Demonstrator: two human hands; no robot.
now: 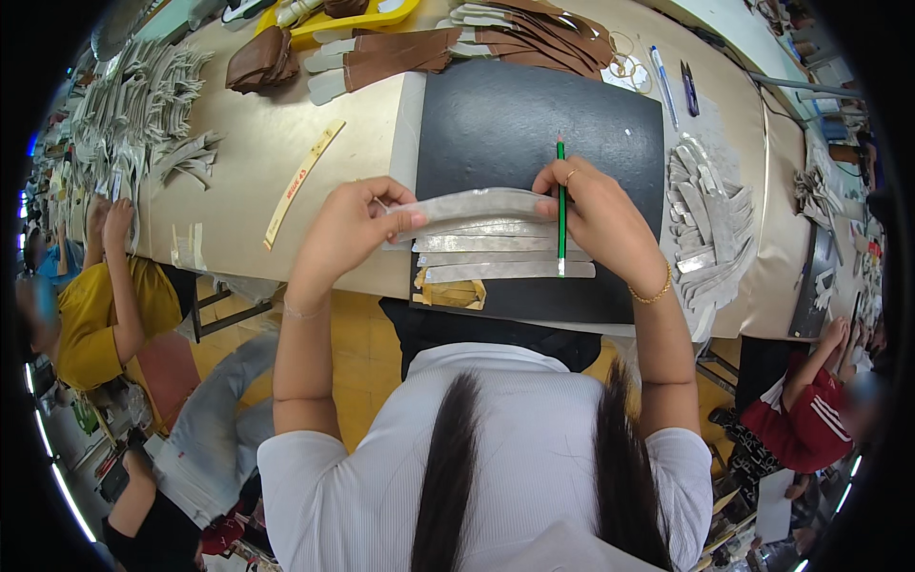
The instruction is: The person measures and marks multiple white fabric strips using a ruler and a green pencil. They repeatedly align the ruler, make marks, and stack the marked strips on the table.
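Observation:
A curved grey strip (pixel 481 202) is stretched between my hands above the black board (pixel 543 110). My left hand (pixel 357 224) pinches its left end between thumb and fingers. At the other end, my right hand (pixel 605 214) has its thumb and fingers closed on the strip. That hand also holds a green pencil (pixel 561 224), which stands nearly upright in the view with its tip away from me. Just below the held strip, several similar grey strips (pixel 505 258) lie side by side on the board. Tan tape (pixel 453 295) sticks to the board's near left corner.
Loose grey strips (pixel 710 224) are heaped to the right, below a pen (pixel 664 88) and thread snips (pixel 688 89). A curved yellowish template (pixel 303 184) lies at left. Brown pieces (pixel 396 59) and a yellow tray (pixel 329 29) stand at the back. Co-workers sit on both sides.

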